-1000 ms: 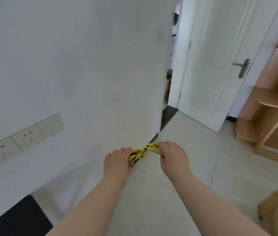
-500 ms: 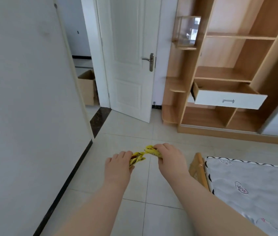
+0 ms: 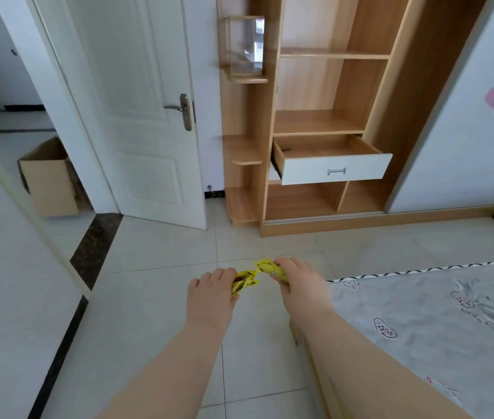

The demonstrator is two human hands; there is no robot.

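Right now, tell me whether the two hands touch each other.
Apart: head view shows a gap between left hand and right hand, bridged by the yellow wrapper.

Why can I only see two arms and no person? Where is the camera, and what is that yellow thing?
The camera sits on the person's head and looks forward and down. So you see what they see: their own two arms reaching out. There is only this one view.

The left hand and the right hand each pinch one end of a crinkly yellow wrapper with dark print. They hold it in the air between them, above the pale tiled floor. I cannot tell what is inside it.

Ahead is an open white door with a metal handle. Beside it stands a light wooden shelf unit with its white-fronted drawer pulled out. A brown cardboard box sits past the doorway on the left. On the right is a bed with a grey patterned sheet.
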